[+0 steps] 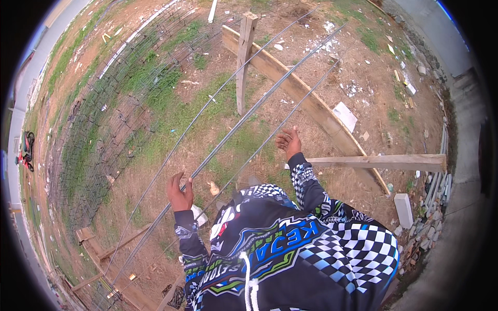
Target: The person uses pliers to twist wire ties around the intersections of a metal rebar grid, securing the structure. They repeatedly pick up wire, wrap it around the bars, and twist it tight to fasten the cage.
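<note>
Several long steel reinforcing bars run diagonally in front of me, from the far right to the near left. My left hand (180, 193) is at the middle pair of bars (228, 136), its fingers curved and thumb apart, not closed round them. Beside the nearest bar (259, 149), my right hand (289, 142) is raised, fingers loosely spread and holding nothing. A thinner bar (182, 136) lies on the far side of the pair. The bars pass close to an upright wooden post (243, 67) fixed to a long plank (306, 96).
Another timber (384, 162) juts across at my right, near a pale block (403, 210) and bundled pipes (440, 192). Tied steel cages (96, 140) lie on grass at left. Planks (96, 249) frame the near left; a red motorcycle (27, 151) stands far left.
</note>
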### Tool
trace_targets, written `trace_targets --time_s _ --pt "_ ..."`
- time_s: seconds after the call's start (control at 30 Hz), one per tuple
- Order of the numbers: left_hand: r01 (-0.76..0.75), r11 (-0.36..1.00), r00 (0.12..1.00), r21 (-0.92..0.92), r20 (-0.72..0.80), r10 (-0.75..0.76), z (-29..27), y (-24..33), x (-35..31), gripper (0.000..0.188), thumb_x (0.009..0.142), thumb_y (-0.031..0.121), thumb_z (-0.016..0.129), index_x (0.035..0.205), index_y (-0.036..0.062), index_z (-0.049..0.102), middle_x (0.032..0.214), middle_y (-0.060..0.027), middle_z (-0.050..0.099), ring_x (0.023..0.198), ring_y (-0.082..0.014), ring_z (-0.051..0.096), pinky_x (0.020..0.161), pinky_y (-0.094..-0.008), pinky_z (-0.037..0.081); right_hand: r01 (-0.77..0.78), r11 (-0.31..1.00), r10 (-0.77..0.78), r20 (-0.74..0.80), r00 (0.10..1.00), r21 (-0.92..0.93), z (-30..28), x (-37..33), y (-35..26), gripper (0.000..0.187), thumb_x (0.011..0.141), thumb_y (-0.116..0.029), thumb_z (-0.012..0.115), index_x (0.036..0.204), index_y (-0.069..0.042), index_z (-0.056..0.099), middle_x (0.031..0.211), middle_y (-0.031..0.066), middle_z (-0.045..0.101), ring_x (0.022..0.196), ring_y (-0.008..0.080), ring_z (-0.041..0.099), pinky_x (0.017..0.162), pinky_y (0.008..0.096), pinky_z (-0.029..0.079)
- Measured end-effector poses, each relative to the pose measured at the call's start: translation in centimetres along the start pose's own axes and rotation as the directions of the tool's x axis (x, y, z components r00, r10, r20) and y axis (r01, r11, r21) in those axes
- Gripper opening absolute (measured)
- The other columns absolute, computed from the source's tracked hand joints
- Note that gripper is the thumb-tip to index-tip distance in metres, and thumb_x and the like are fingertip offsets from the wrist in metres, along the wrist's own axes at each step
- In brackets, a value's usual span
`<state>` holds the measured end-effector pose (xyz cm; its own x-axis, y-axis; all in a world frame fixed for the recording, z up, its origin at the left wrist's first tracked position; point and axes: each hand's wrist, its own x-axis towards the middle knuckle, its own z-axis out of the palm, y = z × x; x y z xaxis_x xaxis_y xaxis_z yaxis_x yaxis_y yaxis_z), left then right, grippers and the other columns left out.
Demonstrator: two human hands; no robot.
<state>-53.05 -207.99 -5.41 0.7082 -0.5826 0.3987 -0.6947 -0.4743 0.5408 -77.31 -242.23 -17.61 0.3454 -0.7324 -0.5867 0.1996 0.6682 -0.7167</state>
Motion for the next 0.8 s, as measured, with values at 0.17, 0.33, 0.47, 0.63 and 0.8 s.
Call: trace_targets --time_s 0.17,0.33,0.47,0.63,0.8 --pt "0.278 0.954 0.951 -0.113 0.172 -0.257 -1.7 4.4 -2.7 0.022 0.083 0.017 0.069 0.098 0.0009 0.068 0.088 -0.0142 0.067 0.081 -0.0278 0.065 0.076 -0.0371 0.05 0.17 0.984 -0.167 0.04 0.985 -0.06 2.4 -0.7 -3.0 0.054 0.096 -0.048 0.047 0.128 -0.004 0.048 0.097 0.0132 0.067 0.075 0.0201 0.066 0.065 0.0325 0.053" --pt "0.306 0.952 0.935 -0.01 0.188 -0.299 -1.3 2.9 -8.5 0.027 0.084 0.027 0.069 0.097 0.0037 0.07 0.091 -0.015 0.068 0.086 -0.0305 0.065 0.083 -0.0398 0.045 0.233 0.965 -0.212 0.165 0.963 -0.12 4.7 0.7 -5.0 0.033 0.096 -0.027 0.053 0.119 -0.004 0.047 0.098 0.0128 0.068 0.079 0.0172 0.065 0.07 0.0312 0.054" --pt "0.401 0.915 0.905 0.045 0.137 -0.403 -0.6 2.0 -11.5 0.025 0.088 0.03 0.066 0.097 0.0068 0.07 0.09 -0.0131 0.069 0.087 -0.0299 0.063 0.085 -0.0406 0.042 0.179 0.974 -0.157 0.16 0.975 -0.136 6.4 2.0 -5.1 0.027 0.096 -0.025 0.052 0.113 -0.005 0.05 0.095 0.011 0.067 0.076 0.016 0.064 0.067 0.0307 0.053" --pt "0.386 0.915 0.909 0.116 0.123 -0.399 0.4 1.5 -11.7 0.021 0.088 0.026 0.064 0.098 0.0078 0.07 0.089 -0.0107 0.067 0.089 -0.0278 0.061 0.086 -0.0393 0.04 0.187 0.956 -0.167 0.106 0.98 -0.224 5.7 3.3 -3.4 0.027 0.096 -0.029 0.053 0.112 -0.007 0.053 0.091 0.0097 0.067 0.072 0.0175 0.065 0.064 0.0308 0.053" --pt "0.477 0.878 0.867 0.032 0.144 -0.476 0.6 0.6 -11.6 0.021 0.087 0.026 0.065 0.1 0.0098 0.07 0.093 -0.0089 0.069 0.092 -0.0279 0.061 0.09 -0.0401 0.039 0.031 0.981 -0.001 0.153 0.988 -0.193 5.2 1.5 -1.1 0.036 0.094 -0.039 0.056 0.11 -0.006 0.057 0.085 0.0088 0.067 0.067 0.016 0.063 0.059 0.0286 0.051"
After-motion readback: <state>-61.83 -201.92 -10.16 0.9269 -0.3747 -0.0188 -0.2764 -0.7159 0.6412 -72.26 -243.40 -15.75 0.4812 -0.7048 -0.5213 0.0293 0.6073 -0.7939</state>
